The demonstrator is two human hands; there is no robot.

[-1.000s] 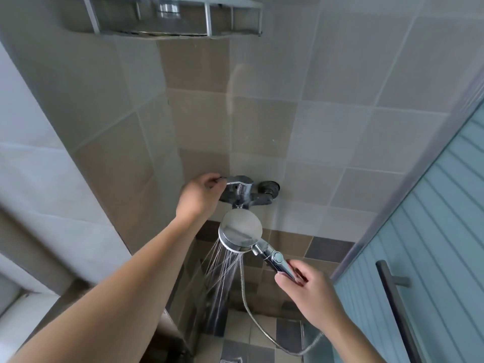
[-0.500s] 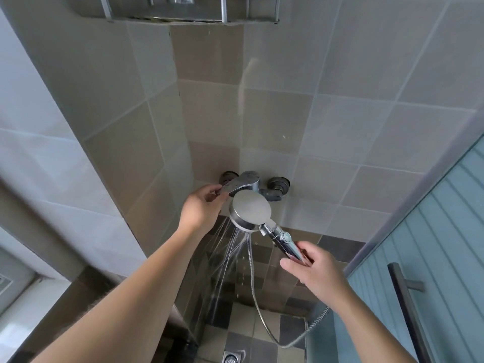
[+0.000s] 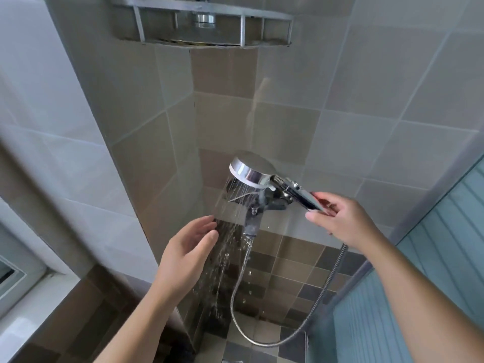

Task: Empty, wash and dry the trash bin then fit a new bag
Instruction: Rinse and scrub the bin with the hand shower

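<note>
Head view, right hand [image 3: 340,221]: centre right of the frame; I see its thumb and fingers pinching the handle of the shower head [image 3: 251,170], which sits at centre with its face turned down and to the left.
Head view, left hand [image 3: 187,247]: lower centre, palm turned toward the spray [image 3: 227,231]; fingers straight and close together, holding nothing, just beside the falling water.
Head view, mixer tap [image 3: 258,203]: behind and below the shower head, partly hidden by it; the hose [image 3: 285,339] loops down to the lower centre of the frame.
Change: half a second ago the left hand was on the tap lever; it has now let go and dropped to the spray, and the shower head has been lifted higher.
Meaning: I judge the water is set running and is being tested by touch, ahead of the wash step.
Trash bin: not in this frame; I cannot tell where it stands.
Surroundings: a wire shelf [image 3: 201,35] at upper centre; a glass door at the right edge.
</note>
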